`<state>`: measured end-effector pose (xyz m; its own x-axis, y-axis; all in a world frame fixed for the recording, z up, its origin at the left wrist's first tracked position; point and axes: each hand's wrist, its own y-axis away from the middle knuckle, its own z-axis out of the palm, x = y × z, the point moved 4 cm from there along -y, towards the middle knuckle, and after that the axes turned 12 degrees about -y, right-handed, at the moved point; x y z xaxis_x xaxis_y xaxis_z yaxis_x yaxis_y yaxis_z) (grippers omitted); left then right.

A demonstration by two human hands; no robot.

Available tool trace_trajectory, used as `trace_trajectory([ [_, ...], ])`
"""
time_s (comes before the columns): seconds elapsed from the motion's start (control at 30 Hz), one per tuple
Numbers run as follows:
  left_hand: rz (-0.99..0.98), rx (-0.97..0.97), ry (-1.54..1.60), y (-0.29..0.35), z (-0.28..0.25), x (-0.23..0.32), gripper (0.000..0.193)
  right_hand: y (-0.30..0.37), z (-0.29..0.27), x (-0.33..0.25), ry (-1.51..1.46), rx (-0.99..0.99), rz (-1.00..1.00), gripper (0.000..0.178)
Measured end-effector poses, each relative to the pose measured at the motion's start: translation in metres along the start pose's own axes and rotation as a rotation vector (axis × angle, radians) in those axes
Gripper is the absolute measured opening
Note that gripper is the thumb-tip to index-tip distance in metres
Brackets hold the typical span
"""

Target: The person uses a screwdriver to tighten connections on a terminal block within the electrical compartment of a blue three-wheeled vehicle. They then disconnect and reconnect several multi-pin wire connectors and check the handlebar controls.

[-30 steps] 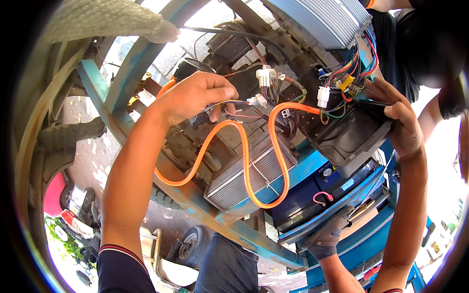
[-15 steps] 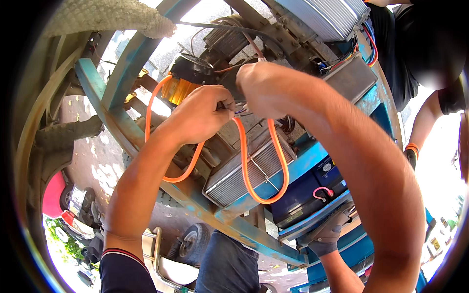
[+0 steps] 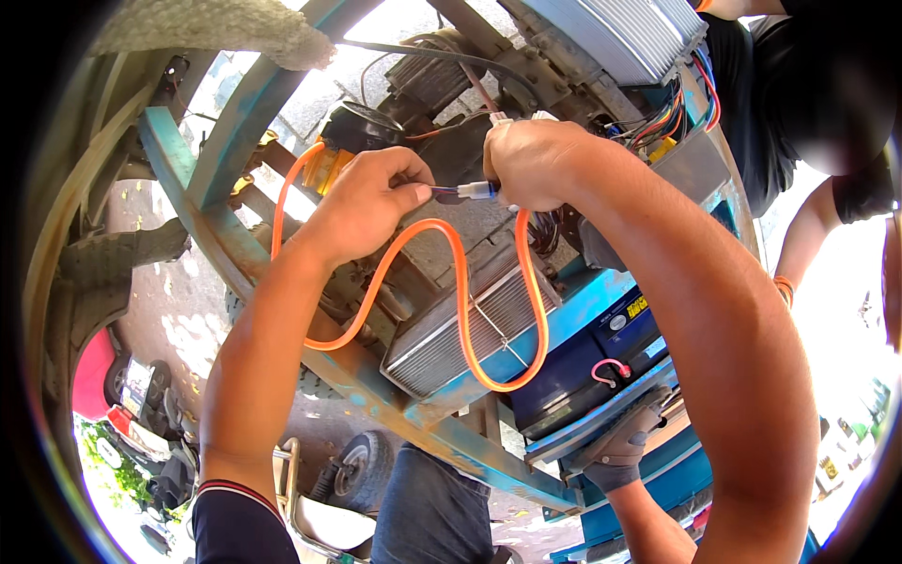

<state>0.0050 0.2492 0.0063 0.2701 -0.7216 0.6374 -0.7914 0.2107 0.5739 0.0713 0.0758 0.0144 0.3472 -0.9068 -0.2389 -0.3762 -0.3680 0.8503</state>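
Note:
My left hand (image 3: 374, 199) pinches thin dark wires (image 3: 442, 190) between thumb and forefinger. These wires run into a small white and blue plug connector (image 3: 475, 190), which my right hand (image 3: 534, 167) grips at its other end. An orange cable (image 3: 458, 273) winds in loose loops below both hands; one end goes up beneath my right hand, where I cannot see its end. Just above that hand a pale connector (image 3: 499, 118) shows on a cable. Behind my left hand sits a yellow and black cylindrical part (image 3: 329, 169).
A blue, rusty metal frame (image 3: 451, 432) surrounds the work. Inside it are a finned metal box (image 3: 432, 343) and a dark blue battery (image 3: 554, 385). Another person's gloved hand (image 3: 620, 446) rests near the battery. A larger finned unit (image 3: 625, 42) with coloured wires stands far right.
My hands have moved apart, and the connector and wires between them now show. My left hand has shifted slightly left, my right slightly right. The orange cable's left loop has risen.

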Motion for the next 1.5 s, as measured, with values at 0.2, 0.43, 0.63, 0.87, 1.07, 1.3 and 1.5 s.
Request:
trace_trajectory([
  [0.2, 0.275, 0.077, 0.05, -0.012, 0.031, 0.017, 0.022, 0.018, 0.002, 0.0, -0.02, 0.099, -0.081, 0.025],
  [0.43, 0.175, 0.057, -0.016, -0.019, 0.036, 0.016, 0.023, 0.11, 0.047, 0.013, 0.021, 0.809, -0.451, 0.033],
  [0.63, 0.208, -0.097, -0.13, -0.031, 0.039, 0.021, 0.024, 0.106, 0.054, -0.008, 0.32, 0.66, -0.446, 0.034],
  [0.87, 0.154, 0.035, -0.432, -0.033, 0.056, 0.022, 0.028, 0.104, 0.055, -0.007, 0.254, 0.699, -0.468, 0.038],
  [1.07, 0.223, 0.158, -0.434, -0.024, 0.062, 0.029, 0.021, 0.102, 0.052, -0.007, 0.151, 0.724, -0.445, 0.036],
  [1.3, 0.362, 0.337, -0.08, -0.006, 0.065, 0.039, 0.024, 0.076, 0.019, -0.029, -0.021, 0.52, -0.215, 0.039],
  [1.5, 0.35, 0.272, 0.199, 0.011, 0.069, 0.033, 0.028, 0.062, 0.005, -0.016, -0.268, 0.255, -0.139, 0.038],
])
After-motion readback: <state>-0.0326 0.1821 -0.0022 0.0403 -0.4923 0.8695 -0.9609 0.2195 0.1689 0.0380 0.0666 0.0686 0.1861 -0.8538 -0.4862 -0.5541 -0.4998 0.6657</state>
